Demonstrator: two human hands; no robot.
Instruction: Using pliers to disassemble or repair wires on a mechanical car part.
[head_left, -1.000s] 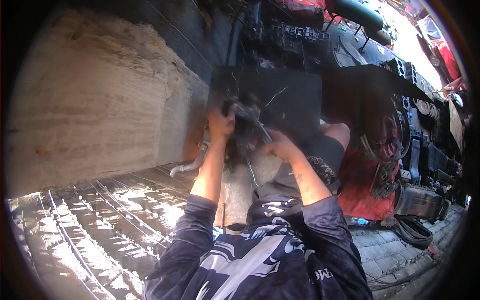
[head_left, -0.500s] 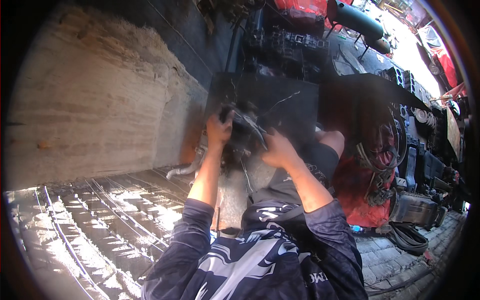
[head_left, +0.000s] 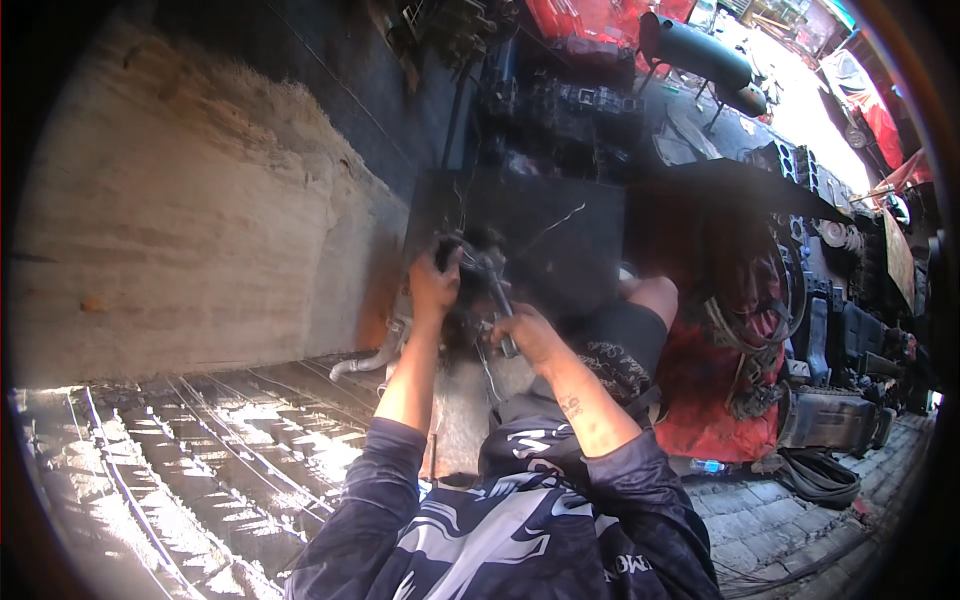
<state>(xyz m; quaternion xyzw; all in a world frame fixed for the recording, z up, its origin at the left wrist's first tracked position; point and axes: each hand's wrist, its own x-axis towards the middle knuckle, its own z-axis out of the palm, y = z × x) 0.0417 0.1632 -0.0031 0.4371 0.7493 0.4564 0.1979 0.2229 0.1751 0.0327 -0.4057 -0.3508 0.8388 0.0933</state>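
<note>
My right hand [head_left: 527, 333] is closed round the near end of a long metal hand tool [head_left: 497, 290], which looks like a ratchet wrench. The tool's far end reaches up and left to the dark spot beside my left hand [head_left: 433, 283]. The fingers of my left hand are curled at a small blackened piece, too dark and blurred to name. Under both hands lies a greasy dark mechanical part, mostly lost in shadow. Behind it spreads a dark flat panel [head_left: 570, 235] with a pale crack-like line.
To the left stands a worn tan board [head_left: 200, 220]. A grey bent pipe [head_left: 365, 363] sticks out near my left forearm. At right are a red covering [head_left: 720, 420], cables and several engine parts. A green cylindrical tank [head_left: 695, 50] stands at the far back.
My right hand has come nearer and a little left, and the tool has swung to point more toward me. My left hand stays at about the same place on the dark part.
</note>
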